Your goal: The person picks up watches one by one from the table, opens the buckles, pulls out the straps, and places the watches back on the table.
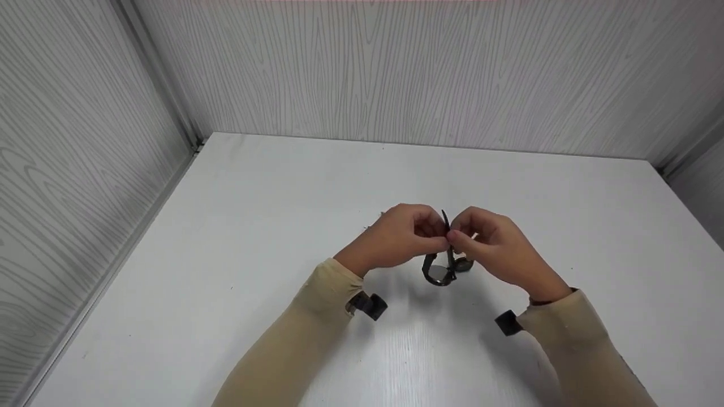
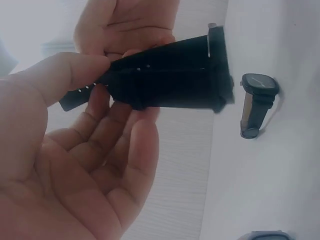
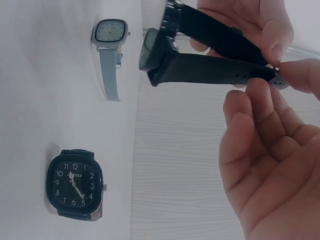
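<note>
Aloft, watch (image 3: 200, 69); beneath, table (image 1: 271, 198); behind, wall (image 1: 362, 68).

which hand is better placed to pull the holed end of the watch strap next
Probably the right hand: in its wrist view it pinches the holed strap near the tip, while the left hand seems to steady the other strap.

I am seeing plain beige: the left sleeve (image 1: 288, 339) is creasing at its cuff (image 1: 334, 277), the right sleeve (image 1: 574, 333) is showing a dark edge (image 1: 543, 302). A longer black unit (image 1: 373, 307) and a squarer black block (image 1: 508, 323) are jutting from the 2 wrists. Left hand (image 1: 401, 234) and right hand (image 1: 498, 246) are showing bare.
</note>
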`<state>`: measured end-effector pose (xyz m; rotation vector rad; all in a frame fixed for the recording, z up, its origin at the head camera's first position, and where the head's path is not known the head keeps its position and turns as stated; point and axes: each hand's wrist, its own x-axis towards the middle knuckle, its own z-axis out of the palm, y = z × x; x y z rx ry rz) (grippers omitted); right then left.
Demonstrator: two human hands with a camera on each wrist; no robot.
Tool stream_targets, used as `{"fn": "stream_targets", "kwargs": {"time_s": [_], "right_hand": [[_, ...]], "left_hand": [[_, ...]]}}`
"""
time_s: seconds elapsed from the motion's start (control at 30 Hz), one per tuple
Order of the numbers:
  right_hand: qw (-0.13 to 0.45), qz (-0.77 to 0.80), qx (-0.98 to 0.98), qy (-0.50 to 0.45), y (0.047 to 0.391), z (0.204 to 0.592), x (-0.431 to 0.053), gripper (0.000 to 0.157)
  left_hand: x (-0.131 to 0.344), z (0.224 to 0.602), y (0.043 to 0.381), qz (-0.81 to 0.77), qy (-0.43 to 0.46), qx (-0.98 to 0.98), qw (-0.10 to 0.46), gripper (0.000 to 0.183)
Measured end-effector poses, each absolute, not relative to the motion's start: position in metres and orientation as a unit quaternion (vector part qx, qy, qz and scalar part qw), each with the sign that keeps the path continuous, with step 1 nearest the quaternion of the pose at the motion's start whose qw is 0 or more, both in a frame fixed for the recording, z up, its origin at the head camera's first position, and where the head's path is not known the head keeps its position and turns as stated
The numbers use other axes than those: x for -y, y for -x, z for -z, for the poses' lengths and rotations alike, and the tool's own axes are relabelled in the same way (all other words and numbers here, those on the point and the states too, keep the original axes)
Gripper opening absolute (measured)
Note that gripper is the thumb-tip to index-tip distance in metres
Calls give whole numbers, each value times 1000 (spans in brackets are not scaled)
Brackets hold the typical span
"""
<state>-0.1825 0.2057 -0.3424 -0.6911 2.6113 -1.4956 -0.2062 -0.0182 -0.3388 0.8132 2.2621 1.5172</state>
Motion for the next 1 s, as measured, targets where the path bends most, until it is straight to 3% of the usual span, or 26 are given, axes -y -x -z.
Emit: {"fn": "stream_targets", "kwargs": {"time_s": [0.5, 1.0], "right_hand": [[11, 456, -854, 249, 185, 345, -206, 11], [34, 426, -870, 245, 184, 346, -204, 16]], "left_hand": [[17, 340, 206, -519, -283, -792, 154, 14], [15, 344, 206, -472, -288, -819, 153, 14]]}}
